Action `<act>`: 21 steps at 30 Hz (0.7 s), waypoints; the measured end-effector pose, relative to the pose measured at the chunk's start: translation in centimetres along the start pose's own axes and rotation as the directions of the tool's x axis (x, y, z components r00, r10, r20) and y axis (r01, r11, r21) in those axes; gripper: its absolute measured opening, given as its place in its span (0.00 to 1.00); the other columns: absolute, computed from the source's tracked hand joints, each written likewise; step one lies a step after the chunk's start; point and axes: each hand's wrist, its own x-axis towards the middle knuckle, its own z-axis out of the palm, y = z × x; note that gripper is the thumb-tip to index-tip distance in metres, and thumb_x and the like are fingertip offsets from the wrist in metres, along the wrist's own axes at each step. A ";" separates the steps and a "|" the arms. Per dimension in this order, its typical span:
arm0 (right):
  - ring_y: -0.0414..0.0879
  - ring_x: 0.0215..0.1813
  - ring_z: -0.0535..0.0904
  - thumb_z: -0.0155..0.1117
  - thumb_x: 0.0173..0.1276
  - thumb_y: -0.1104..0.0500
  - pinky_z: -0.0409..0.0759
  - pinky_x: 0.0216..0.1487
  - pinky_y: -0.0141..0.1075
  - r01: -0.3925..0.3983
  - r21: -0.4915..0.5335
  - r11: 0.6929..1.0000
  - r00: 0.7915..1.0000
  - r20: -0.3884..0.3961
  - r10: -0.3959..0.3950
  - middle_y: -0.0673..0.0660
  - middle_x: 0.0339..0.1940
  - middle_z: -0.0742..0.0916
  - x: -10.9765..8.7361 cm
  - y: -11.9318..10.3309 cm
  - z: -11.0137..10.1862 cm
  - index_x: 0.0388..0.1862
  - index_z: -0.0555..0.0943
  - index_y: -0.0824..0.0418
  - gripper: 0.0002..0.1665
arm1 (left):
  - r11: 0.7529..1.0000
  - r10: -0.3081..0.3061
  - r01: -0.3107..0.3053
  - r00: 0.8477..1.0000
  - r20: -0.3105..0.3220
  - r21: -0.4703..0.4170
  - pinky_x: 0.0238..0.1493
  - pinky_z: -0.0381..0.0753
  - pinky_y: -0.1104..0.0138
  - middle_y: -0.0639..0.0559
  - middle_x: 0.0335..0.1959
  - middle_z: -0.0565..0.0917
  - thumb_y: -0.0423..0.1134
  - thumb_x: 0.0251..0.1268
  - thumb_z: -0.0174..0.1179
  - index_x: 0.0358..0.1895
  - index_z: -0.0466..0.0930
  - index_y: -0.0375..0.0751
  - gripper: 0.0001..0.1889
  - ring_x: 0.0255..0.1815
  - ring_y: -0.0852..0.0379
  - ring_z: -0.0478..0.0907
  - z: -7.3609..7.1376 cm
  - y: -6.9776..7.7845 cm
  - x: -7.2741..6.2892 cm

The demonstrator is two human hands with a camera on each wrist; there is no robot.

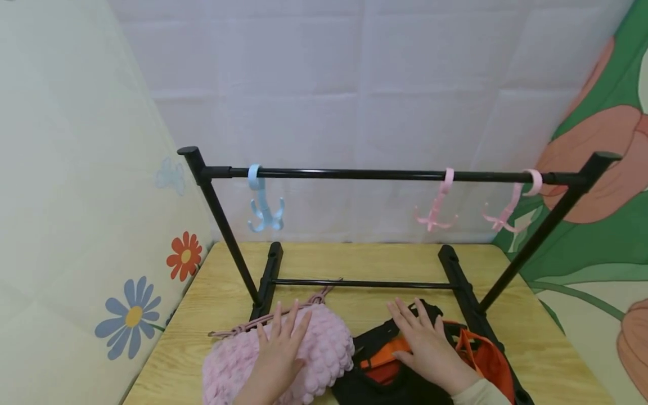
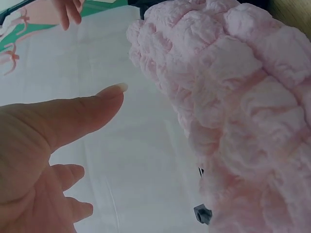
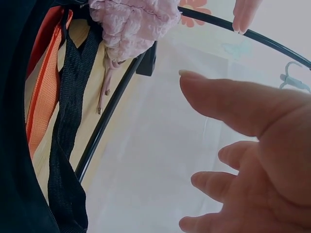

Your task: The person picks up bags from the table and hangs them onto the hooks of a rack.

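Observation:
My left hand (image 1: 279, 354) is spread over a puffy pink bag (image 1: 324, 354) with a thin drawn cord (image 1: 243, 328). In the left wrist view, the thumb of that hand stands apart from the pink bag (image 2: 233, 97), and nothing is in the palm. Fingers spread too, my right hand (image 1: 425, 346) is above a black bag (image 1: 390, 388) with orange straps (image 1: 383, 354). The right wrist view has a black webbing strap (image 3: 68, 145) hanging beside the hand (image 3: 243, 145), with a gap between them. The bags lie side by side on the table.
A black rack (image 1: 349, 174) stands over the wooden table (image 1: 562, 360). Its top bar carries a blue hook (image 1: 264, 208) at the left and two pink hooks, one nearer the middle (image 1: 436, 208) and one at the right end (image 1: 506, 211). A white cloth (image 1: 329, 112) hangs behind.

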 end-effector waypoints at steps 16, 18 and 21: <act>0.76 0.71 0.51 0.76 0.55 0.53 0.52 0.54 0.78 -0.063 0.009 0.998 0.998 0.018 0.062 0.66 0.75 0.63 0.2 0.8 -0.2 0.76 0.60 0.60 0.53 | 1.000 -0.005 0.005 1.000 -0.001 -0.029 0.49 0.51 0.21 0.33 0.73 0.58 0.37 0.44 0.77 0.71 0.64 0.39 0.46 0.71 0.25 0.49 0.9 -0.2 -0.5; 0.76 0.71 0.51 0.75 0.56 0.53 0.52 0.54 0.78 -0.075 0.021 0.997 0.997 0.028 0.074 0.66 0.75 0.63 0.2 1.1 -0.2 0.76 0.59 0.60 0.53 | 0.999 -0.007 0.006 1.000 -0.001 -0.033 0.49 0.51 0.21 0.33 0.73 0.58 0.38 0.44 0.77 0.70 0.65 0.39 0.45 0.70 0.25 0.50 1.0 -0.1 -0.5; 0.76 0.71 0.51 0.75 0.56 0.52 0.52 0.54 0.78 -0.083 0.035 0.996 0.996 0.038 0.081 0.67 0.75 0.62 0.1 1.5 -0.2 0.77 0.58 0.60 0.53 | 0.999 -0.008 0.008 1.000 0.001 -0.049 0.49 0.51 0.21 0.33 0.73 0.58 0.38 0.44 0.77 0.70 0.66 0.39 0.45 0.70 0.24 0.50 1.2 0.1 -0.5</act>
